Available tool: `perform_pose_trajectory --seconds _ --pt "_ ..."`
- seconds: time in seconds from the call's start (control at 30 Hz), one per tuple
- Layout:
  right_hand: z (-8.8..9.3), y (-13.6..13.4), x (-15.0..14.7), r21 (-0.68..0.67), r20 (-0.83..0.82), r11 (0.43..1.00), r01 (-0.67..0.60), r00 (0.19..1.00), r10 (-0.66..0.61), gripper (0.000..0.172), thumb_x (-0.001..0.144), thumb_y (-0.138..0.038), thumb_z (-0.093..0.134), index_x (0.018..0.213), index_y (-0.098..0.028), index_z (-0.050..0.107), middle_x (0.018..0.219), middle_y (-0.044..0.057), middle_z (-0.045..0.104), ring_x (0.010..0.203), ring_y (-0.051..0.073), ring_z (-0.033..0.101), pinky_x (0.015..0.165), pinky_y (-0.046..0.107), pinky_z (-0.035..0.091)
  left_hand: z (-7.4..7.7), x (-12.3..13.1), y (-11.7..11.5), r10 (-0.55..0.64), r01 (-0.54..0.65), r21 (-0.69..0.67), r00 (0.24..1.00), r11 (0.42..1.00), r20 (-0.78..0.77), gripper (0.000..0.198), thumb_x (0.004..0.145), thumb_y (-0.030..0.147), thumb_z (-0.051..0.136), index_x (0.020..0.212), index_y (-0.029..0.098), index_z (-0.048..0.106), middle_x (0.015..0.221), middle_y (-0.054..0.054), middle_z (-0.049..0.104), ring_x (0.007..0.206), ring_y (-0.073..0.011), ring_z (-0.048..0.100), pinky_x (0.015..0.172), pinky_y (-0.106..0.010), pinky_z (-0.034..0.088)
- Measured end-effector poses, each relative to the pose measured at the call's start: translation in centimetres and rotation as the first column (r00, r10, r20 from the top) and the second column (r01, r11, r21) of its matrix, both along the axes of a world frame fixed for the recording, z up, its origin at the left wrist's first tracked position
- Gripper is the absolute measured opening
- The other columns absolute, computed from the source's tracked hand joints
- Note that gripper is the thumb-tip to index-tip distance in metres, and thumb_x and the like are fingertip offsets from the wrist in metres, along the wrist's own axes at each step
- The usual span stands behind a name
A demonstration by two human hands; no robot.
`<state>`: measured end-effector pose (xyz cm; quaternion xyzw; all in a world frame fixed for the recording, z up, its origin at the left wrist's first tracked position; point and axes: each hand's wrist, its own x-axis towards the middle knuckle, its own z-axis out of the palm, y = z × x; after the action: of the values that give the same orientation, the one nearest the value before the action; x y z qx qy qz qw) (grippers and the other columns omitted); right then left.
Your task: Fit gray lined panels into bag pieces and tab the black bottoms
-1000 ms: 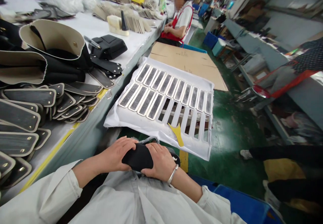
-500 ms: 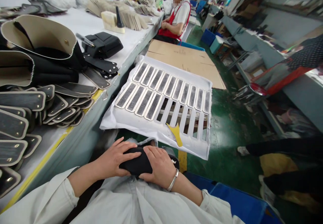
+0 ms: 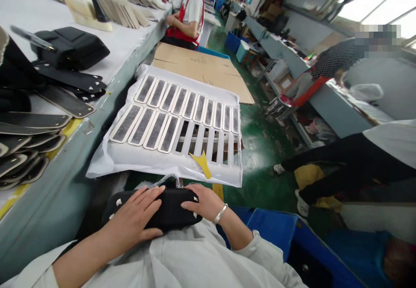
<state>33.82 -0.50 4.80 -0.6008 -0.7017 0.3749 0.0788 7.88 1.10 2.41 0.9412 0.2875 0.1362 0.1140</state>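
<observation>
A long black panel (image 3: 173, 212) with rounded ends lies across my lap, small white bits showing near both ends. My left hand (image 3: 139, 212) rests over its left half, fingers spread on the top face and thumb along the near edge. Around the right end my right hand (image 3: 204, 202) is closed, fingers at the far edge and thumb on the face. The panel's underside is hidden. Just beyond it, a white cloth-covered rack (image 3: 100, 162) with slots carries several dark grey strips (image 3: 156, 132) with pale borders. A yellow forked piece (image 3: 202, 164) lies on the rack's near edge.
At left a worktable (image 3: 130, 63) bears stacked dark straps (image 3: 32, 127), a black boxy piece (image 3: 69, 47) and a pale block (image 3: 86, 13). Cardboard (image 3: 201, 65) lies behind the rack. A blue bin (image 3: 273, 231) stands at my right. Other people are farther off.
My view has swung right. My left hand has slid left along the black panel and my right hand has shifted to its right end, so more of the panel shows between them.
</observation>
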Motion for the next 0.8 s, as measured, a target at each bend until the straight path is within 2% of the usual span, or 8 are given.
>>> perform_pose_trajectory --seconds 0.1,0.2,0.37,0.47,0.57,0.7,0.8 --pt "-1.5 -0.5 1.1 -0.070 -0.170 0.992 0.103 0.979 -0.114 0.054 0.071 -0.041 0.069 0.119 -0.020 0.055 0.111 0.006 0.063 0.100 0.022 0.059 0.089 0.035 0.046 -0.2 3.5 -0.3 -0.063 0.065 -0.071 0.998 0.995 0.032 0.042 0.071 0.046 0.067 0.098 0.017 0.055 0.132 -0.016 0.050 0.122 -0.0290 0.043 0.105 -0.048 0.030" --pt "-2.7 -1.3 2.2 -0.125 -0.308 0.977 0.171 0.930 -0.201 0.057 0.069 -0.038 0.070 0.120 -0.019 0.053 0.114 0.007 0.061 0.102 0.022 0.058 0.088 0.037 0.047 -0.1 5.8 -0.2 -0.067 0.075 -0.161 0.996 0.984 0.055 0.040 0.067 0.040 0.071 0.096 0.018 0.054 0.129 -0.015 0.052 0.120 -0.0298 0.045 0.102 -0.048 0.034" --pt "-3.2 -2.4 3.4 -0.245 -0.516 0.959 0.143 0.818 -0.254 0.052 0.069 -0.032 0.069 0.117 -0.019 0.054 0.118 0.007 0.057 0.106 0.021 0.056 0.091 0.037 0.047 -0.1 6.4 -0.2 -0.073 0.081 -0.172 0.996 0.982 0.054 0.040 0.066 0.036 0.071 0.098 0.019 0.054 0.125 -0.013 0.052 0.115 -0.0302 0.047 0.099 -0.048 0.036" --pt "-3.4 -2.7 3.6 -0.309 -0.597 0.945 0.105 0.752 -0.279 0.055 0.069 -0.034 0.068 0.119 -0.018 0.053 0.122 0.008 0.054 0.110 0.021 0.053 0.092 0.036 0.046 -0.1 6.3 -0.3 -0.093 0.095 -0.146 0.995 0.985 0.020 0.052 0.067 0.033 0.070 0.114 0.021 0.052 0.126 -0.013 0.050 0.115 -0.0310 0.046 0.098 -0.049 0.037" --pt "-3.9 -2.8 3.6 -0.272 -0.602 0.957 0.104 0.757 -0.253 0.057 0.070 -0.040 0.068 0.120 -0.016 0.054 0.122 0.010 0.054 0.110 0.023 0.052 0.092 0.037 0.045 0.0 6.4 -0.3 -0.137 0.133 -0.124 0.990 0.983 -0.023 0.062 0.069 0.031 0.069 0.126 0.029 0.047 0.130 -0.012 0.045 0.118 -0.0326 0.043 0.096 -0.051 0.036" --pt "-4.2 -3.0 3.6 -0.134 -0.572 0.984 0.120 0.801 -0.176 0.053 0.072 -0.046 0.064 0.117 -0.018 0.057 0.117 0.008 0.058 0.108 0.023 0.052 0.095 0.038 0.041 0.1 6.8 -0.4 -0.134 0.127 -0.121 0.990 0.984 -0.051 0.056 0.071 0.034 0.067 0.124 0.030 0.052 0.132 -0.012 0.044 0.118 -0.0331 0.042 0.097 -0.051 0.035" --pt "-3.9 -3.2 3.5 -0.079 -0.552 0.988 0.135 0.819 -0.156 0.050 0.074 -0.046 0.062 0.116 -0.018 0.057 0.113 0.007 0.060 0.102 0.022 0.055 0.092 0.037 0.043 0.2 7.0 -0.7 -0.112 0.105 -0.107 0.992 0.989 -0.062 0.054 0.071 0.037 0.067 0.123 0.030 0.054 0.131 -0.011 0.046 0.117 -0.0326 0.043 0.097 -0.051 0.035"
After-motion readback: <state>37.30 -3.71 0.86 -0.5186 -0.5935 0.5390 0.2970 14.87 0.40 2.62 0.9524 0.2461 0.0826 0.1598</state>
